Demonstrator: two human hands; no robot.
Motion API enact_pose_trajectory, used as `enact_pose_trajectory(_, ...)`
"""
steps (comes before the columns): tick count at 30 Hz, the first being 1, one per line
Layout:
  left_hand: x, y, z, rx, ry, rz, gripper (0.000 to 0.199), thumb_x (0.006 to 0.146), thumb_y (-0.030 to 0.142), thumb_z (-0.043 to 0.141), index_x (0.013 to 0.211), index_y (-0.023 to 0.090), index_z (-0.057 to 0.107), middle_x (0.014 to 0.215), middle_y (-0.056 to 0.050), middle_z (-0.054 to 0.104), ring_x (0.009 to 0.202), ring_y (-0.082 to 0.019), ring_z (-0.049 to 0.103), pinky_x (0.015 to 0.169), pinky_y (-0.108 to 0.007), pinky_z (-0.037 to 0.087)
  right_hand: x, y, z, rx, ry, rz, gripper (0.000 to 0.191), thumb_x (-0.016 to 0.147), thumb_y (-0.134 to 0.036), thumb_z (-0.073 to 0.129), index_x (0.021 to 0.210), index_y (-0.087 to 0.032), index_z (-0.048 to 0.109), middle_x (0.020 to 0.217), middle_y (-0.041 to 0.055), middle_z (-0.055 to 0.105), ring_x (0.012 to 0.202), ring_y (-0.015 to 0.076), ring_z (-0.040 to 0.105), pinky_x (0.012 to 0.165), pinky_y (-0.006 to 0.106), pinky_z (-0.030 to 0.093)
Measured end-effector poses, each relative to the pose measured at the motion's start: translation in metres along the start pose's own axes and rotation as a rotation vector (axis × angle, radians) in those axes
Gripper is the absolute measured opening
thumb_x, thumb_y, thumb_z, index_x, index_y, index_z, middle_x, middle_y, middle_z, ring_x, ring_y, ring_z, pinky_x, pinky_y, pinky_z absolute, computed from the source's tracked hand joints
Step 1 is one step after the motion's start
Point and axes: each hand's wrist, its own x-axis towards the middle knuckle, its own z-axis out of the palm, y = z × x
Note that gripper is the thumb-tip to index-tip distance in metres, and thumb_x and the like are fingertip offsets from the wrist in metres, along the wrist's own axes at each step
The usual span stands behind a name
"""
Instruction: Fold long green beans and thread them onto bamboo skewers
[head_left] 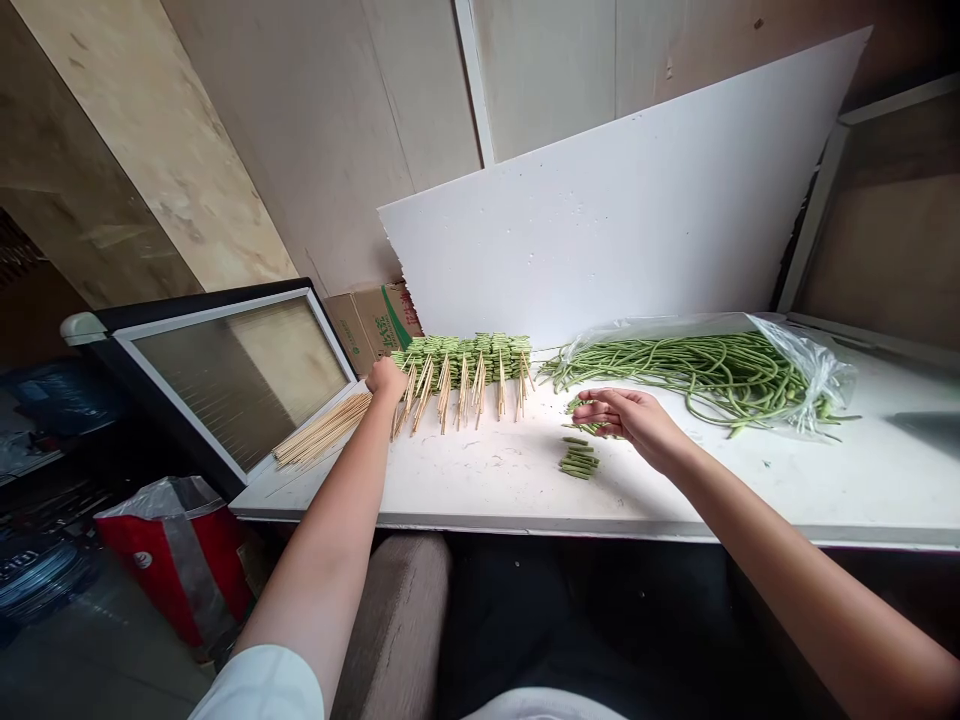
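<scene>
At the left end of a row of skewered green bean pieces (480, 352) is my left hand (387, 378), its fingers curled closed. What they grip is hidden behind the hand. Bamboo sticks (444, 395) stick out from the skewered beans toward me in several bunches. My right hand (634, 420) is open over the table, fingers stretched out to the left and nothing visible in them. Below and behind those fingers lie short cut bean pieces (579, 460), some partly covered by the hand.
Loose bamboo skewers (322, 432) lie at the table's left. Long green beans (675, 365) spill from a clear plastic bag (814, 365) at the right. A white board (600, 230) leans behind; a framed glass panel (240, 375) and a cardboard box (367, 320) stand left. A red bag (176, 560) is below.
</scene>
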Motion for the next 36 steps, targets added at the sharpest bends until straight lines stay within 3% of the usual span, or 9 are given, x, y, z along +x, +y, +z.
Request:
enact_pose_trajectory(9, 0.000, -0.005, 0.010, -0.014, -0.036, 0.001, 0.025, 0.079, 0.026, 0.077, 0.101, 0.014, 0.074, 0.113, -0.022, 0.074, 0.105, -0.038, 0.072, 0.078, -0.038, 0.055, 0.004, 0.006, -0.003, -0.017, -0.016, -0.002, 0.025, 0.095, -0.036, 0.066, 0.104, -0.013, 0.074, 0.097, 0.0165, 0.080, 0.084, 0.0222, 0.078, 0.063, 0.024, 0.057)
enact_pose_trajectory(13, 0.000, -0.021, 0.012, -0.045, -0.013, 0.001, 0.031, 0.093, 0.044, 0.062, 0.098, 0.016, 0.074, 0.107, -0.020, 0.075, 0.102, -0.035, 0.072, 0.077, -0.037, 0.054, 0.005, 0.007, -0.005, -0.031, -0.027, 0.000, 0.026, 0.097, -0.035, 0.063, 0.106, -0.014, 0.074, 0.099, 0.0160, 0.079, 0.086, 0.0214, 0.077, 0.062, 0.022, 0.056)
enact_pose_trajectory(17, -0.002, -0.049, 0.012, -0.057, -0.010, -0.026, 0.040, 0.100, 0.045, 0.046, 0.103, 0.015, 0.073, 0.106, -0.020, 0.075, 0.099, -0.032, 0.073, 0.074, -0.035, 0.053, 0.007, 0.009, -0.008, -0.040, -0.022, -0.002, 0.027, 0.098, -0.036, 0.061, 0.108, -0.014, 0.074, 0.100, 0.0157, 0.079, 0.089, 0.0218, 0.077, 0.061, 0.021, 0.055)
enact_pose_trajectory(21, -0.006, -0.076, 0.017, -0.040, -0.042, -0.031, 0.034, 0.093, 0.047, 0.060, 0.101, 0.016, 0.074, 0.109, -0.018, 0.075, 0.100, -0.031, 0.072, 0.077, -0.035, 0.053, 0.011, 0.013, -0.010, -0.057, -0.022, 0.001, 0.028, 0.098, -0.038, 0.061, 0.109, -0.016, 0.075, 0.100, 0.0149, 0.079, 0.089, 0.0221, 0.077, 0.063, 0.023, 0.057)
enact_pose_trajectory(25, -0.014, -0.090, 0.027, 0.003, -0.078, 0.004, 0.032, 0.085, 0.051, 0.069, 0.092, 0.020, 0.076, 0.105, -0.014, 0.077, 0.102, -0.032, 0.072, 0.080, -0.034, 0.053, 0.013, 0.017, -0.008, -0.082, -0.020, 0.018, 0.026, 0.097, -0.037, 0.062, 0.109, -0.018, 0.075, 0.099, 0.0136, 0.079, 0.089, 0.0216, 0.076, 0.064, 0.022, 0.058)
enact_pose_trajectory(31, -0.027, -0.090, 0.043, 0.096, -0.086, 0.065, 0.051, 0.084, 0.064, 0.067, 0.105, 0.018, 0.074, 0.115, -0.018, 0.075, 0.111, -0.032, 0.070, 0.088, -0.034, 0.053, 0.017, 0.022, -0.005, -0.113, 0.017, 0.074, 0.025, 0.096, -0.033, 0.062, 0.110, -0.018, 0.076, 0.098, 0.0143, 0.079, 0.089, 0.0210, 0.075, 0.062, 0.020, 0.058)
enact_pose_trajectory(36, -0.030, -0.085, 0.054, 0.147, -0.080, 0.092, 0.047, 0.088, 0.053, 0.068, 0.116, 0.016, 0.071, 0.126, -0.022, 0.070, 0.119, -0.034, 0.066, 0.092, -0.037, 0.052, 0.021, 0.023, -0.001, -0.078, 0.049, 0.083, 0.024, 0.097, -0.031, 0.059, 0.106, -0.020, 0.078, 0.096, 0.0154, 0.079, 0.090, 0.0219, 0.075, 0.061, 0.019, 0.059)
